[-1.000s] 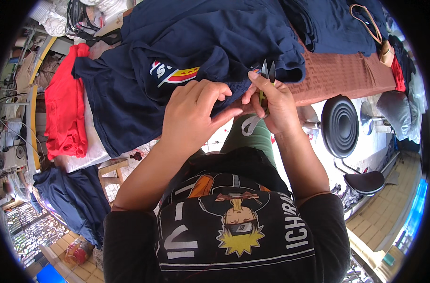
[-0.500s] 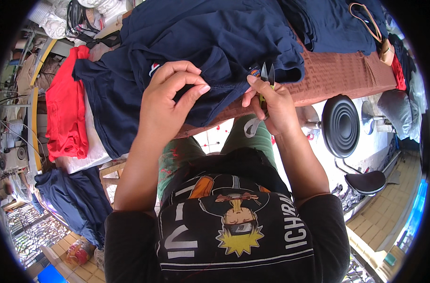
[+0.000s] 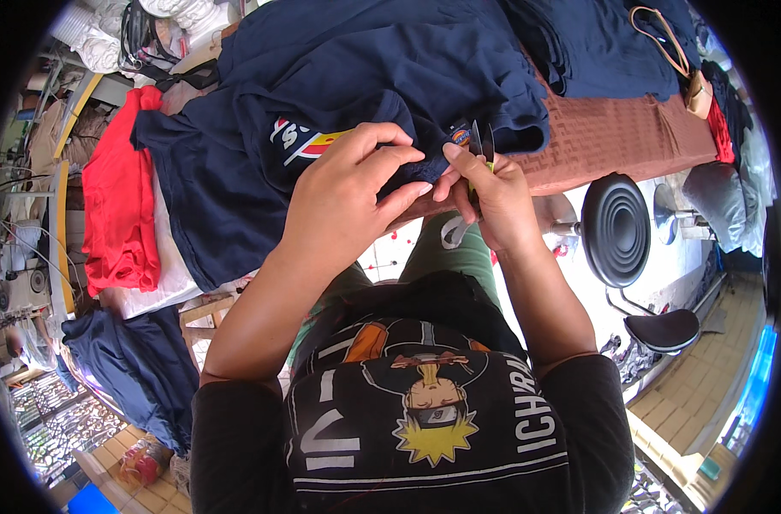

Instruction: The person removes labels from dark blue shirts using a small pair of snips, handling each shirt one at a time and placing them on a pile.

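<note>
A navy blue T-shirt (image 3: 215, 184) with a white, red and yellow print lies spread over the table edge. My left hand (image 3: 343, 193) is over the shirt's near edge, its fingers curved and its thumb apart from them, with nothing visible in it. My right hand (image 3: 493, 193) holds small scissors (image 3: 487, 141) with yellow-green handles, blades pointing away from me. Its thumb and forefinger are at the shirt's edge beside a small coloured label (image 3: 461, 135); whether they pinch the cloth is hard to tell.
The table has a brown patterned cover (image 3: 605, 137). Folded navy garments (image 3: 596, 51) lie at the far right, near a tan strap (image 3: 664, 38). Red cloth (image 3: 121, 197) hangs at left. A round black stool seat (image 3: 615, 230) stands at right, and navy cloth (image 3: 138, 360) drapes lower left.
My left hand has moved right and a little toward me, its thumb and fingers spreading wider. More of the shirt's print shows. My right hand has shifted slightly left, still with the scissors.
</note>
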### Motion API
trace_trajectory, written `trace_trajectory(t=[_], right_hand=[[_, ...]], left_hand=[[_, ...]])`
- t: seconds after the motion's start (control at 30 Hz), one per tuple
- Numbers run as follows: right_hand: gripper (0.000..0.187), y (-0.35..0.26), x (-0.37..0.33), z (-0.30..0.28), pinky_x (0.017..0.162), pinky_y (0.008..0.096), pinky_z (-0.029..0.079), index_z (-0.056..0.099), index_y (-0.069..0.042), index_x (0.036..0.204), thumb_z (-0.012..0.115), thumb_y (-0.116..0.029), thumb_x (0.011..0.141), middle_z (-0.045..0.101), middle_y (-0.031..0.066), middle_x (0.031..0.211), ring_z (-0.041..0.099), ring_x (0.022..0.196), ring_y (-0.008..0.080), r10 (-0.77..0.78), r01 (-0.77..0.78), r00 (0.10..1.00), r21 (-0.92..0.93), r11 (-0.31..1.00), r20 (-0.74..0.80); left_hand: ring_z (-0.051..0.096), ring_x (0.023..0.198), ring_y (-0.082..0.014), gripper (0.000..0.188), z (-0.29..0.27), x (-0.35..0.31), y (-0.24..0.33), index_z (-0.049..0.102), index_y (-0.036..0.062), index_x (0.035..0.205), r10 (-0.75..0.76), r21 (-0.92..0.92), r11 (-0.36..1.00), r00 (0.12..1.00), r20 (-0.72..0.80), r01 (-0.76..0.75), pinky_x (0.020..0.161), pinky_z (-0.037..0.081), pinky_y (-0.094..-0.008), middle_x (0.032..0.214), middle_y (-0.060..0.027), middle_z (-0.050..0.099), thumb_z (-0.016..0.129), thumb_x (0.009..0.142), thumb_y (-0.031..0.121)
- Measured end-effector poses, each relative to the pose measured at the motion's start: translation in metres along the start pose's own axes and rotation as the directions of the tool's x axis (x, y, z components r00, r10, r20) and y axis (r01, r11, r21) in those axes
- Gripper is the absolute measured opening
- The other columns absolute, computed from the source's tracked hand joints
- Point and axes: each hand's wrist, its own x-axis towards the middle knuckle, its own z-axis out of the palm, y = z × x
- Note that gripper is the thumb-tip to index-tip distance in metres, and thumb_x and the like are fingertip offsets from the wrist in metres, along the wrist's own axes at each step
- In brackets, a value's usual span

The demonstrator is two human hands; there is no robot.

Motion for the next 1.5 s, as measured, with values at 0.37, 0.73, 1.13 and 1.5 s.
trace_trajectory(t=[0.37, 0.73, 1.13, 1.5], right_hand=[[0.028, 0.002, -0.001, 0.001, 0.038, 0.0218, 0.031, 0.064, -0.003, 0.07, 0.062, -0.021, 0.092, 0.066, 0.0098, 0.064, 0.042, 0.036, 0.0079, 0.032, -0.032, 0.999, -0.036, 0.999, 0.004], [0.029, 0.003, 0.0, -0.003, 0.039, 0.0232, 0.029, 0.065, -0.002, 0.072, 0.061, -0.022, 0.091, 0.065, 0.011, 0.063, 0.041, 0.037, 0.0099, 0.11, -0.115, 0.99, 0.064, 0.991, 0.086], [0.03, 0.001, 0.003, -0.002, 0.041, 0.0229, 0.032, 0.065, -0.001, 0.072, 0.063, -0.025, 0.089, 0.064, 0.0094, 0.062, 0.041, 0.038, 0.0098, 0.189, -0.182, 0.967, -0.055, 0.982, 0.172], [0.026, -0.021, -0.008, -0.014, 0.062, 0.0313, 0.047, 0.061, -0.003, 0.101, 0.067, -0.025, 0.089, 0.06, 0.0096, 0.076, 0.06, 0.066, 0.0236, -0.358, 0.497, 0.868, -0.622, 0.605, 0.345]], left_hand=[[0.067, 0.069, -0.0178, 0.012, 0.006, -0.004, -0.005, 0.065, 0.0054, 0.101, -0.083, -0.028, 0.996, 0.996, 0.03, 0.083, 0.062, 0.051, -0.0294, 0.08, -0.008, 0.067, 0.059, 0.092, 0.012], [0.064, 0.07, -0.0118, 0.024, -0.005, -0.004, -0.003, 0.067, 0.0055, 0.107, -0.148, -0.254, 0.949, 0.974, 0.172, 0.189, 0.065, 0.05, -0.025, 0.081, -0.0055, 0.067, 0.071, 0.083, 0.007], [0.068, 0.072, -0.0199, 0.012, 0.002, -0.002, -0.014, 0.07, 0.0046, 0.092, 0.285, -0.077, 0.954, 0.957, -0.051, -0.288, 0.063, 0.053, -0.0248, 0.083, -0.0073, 0.07, 0.07, 0.079, 0.004], [0.065, 0.065, -0.0096, 0.009, -0.005, 0.0, -0.01, 0.066, 0.001, 0.093, -0.151, -0.287, 0.941, 0.981, 0.125, 0.181, 0.06, 0.051, -0.0233, 0.075, -0.0055, 0.069, 0.067, 0.088, 0.009]])
